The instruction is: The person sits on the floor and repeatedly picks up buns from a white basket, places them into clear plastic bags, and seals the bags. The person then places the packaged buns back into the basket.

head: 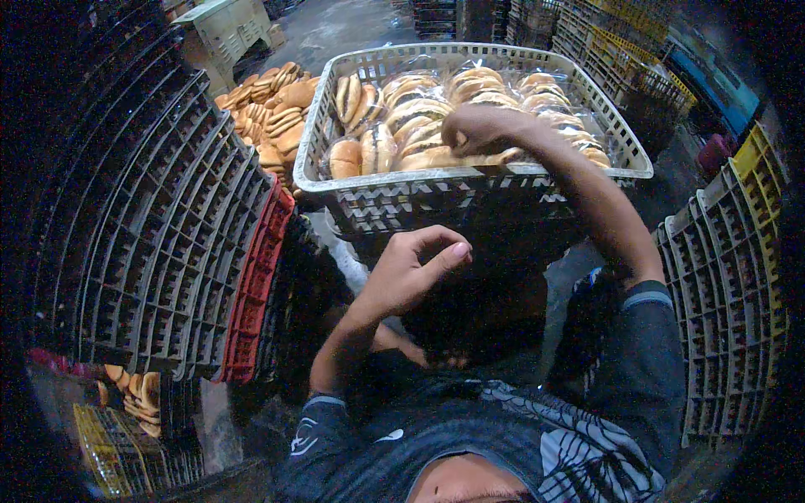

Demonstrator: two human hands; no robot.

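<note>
A white plastic crate (pixel 465 179) stands before me, holding rows of filled buns in clear bags (pixel 418 119). My right hand (pixel 481 130) is over the front middle of the crate, fingers curled down at the bagged buns; whether it grips one is hidden. Nearer my body, my left hand (pixel 415 267) hovers in front of the crate's near wall, thumb and fingers curved towards each other, with nothing seen between them. At the crate's left end, a few bagged buns (pixel 361 154) stand on edge with their dark filling showing.
Loose buns (pixel 277 113) are heaped beyond the crate's left side. A tall stack of black crates (pixel 170 239) with a red crate (pixel 258 283) rises at my left. More stacked crates (pixel 723 302) stand at my right, others (pixel 616 56) at the back right. A pale metal cabinet (pixel 220 38) is at the back left.
</note>
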